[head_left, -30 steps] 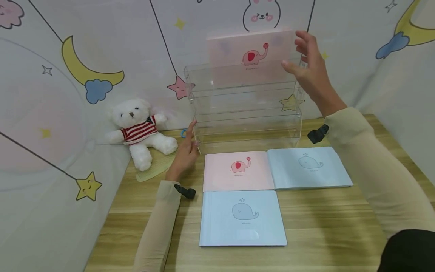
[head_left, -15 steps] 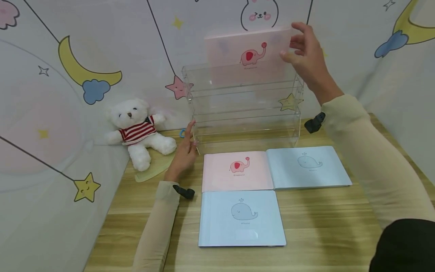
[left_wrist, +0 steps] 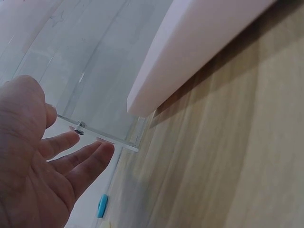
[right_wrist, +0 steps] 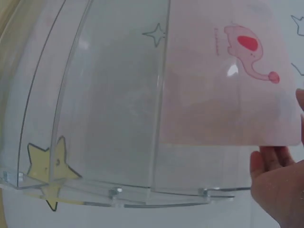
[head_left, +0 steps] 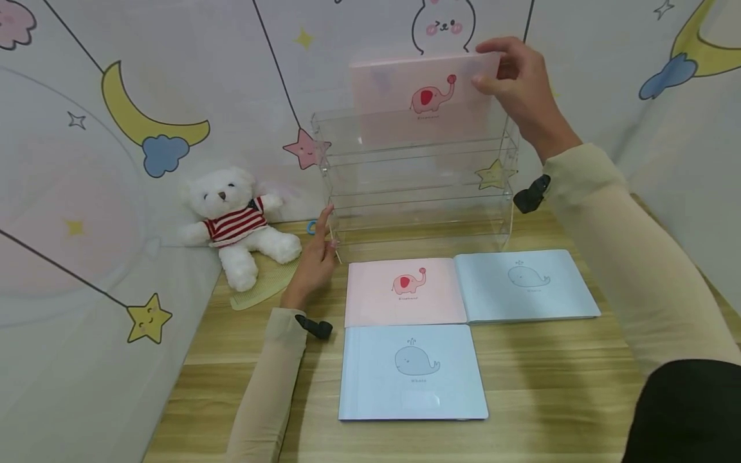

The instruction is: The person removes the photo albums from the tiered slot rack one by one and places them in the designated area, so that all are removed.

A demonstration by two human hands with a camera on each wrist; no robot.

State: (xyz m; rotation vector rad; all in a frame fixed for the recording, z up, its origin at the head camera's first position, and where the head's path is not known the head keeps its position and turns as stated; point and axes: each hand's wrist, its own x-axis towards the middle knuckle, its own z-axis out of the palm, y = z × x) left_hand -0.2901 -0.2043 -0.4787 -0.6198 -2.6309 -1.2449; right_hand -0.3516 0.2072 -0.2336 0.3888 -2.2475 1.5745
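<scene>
A pink book (head_left: 388,96) with an elephant drawing stands upright in the top tier of a transparent acrylic rack (head_left: 417,215). My right hand (head_left: 523,90) grips its upper right corner, thumb in front and forefinger along the top edge. In the right wrist view, fingers pass behind the book's edge. Low at the rack's left side is my left hand (head_left: 312,270), its loosely extended fingers (left_wrist: 90,166) touching the side panel. Before the rack lie a second pink elephant book (head_left: 370,289), a blue whale book (head_left: 492,299) beside it and another blue whale book (head_left: 370,386) nearer me.
A white teddy bear (head_left: 220,193) in a striped shirt sits left of the rack, one leg over a pale yellow mesh piece (head_left: 260,292). A small blue ring (head_left: 311,227) lies behind my left hand. The patterned wall (head_left: 370,38) stands close behind the rack.
My right hand has moved left and its fingers have closed from a spread pose onto the pink book's corner. The left hand stays at the rack's side.
</scene>
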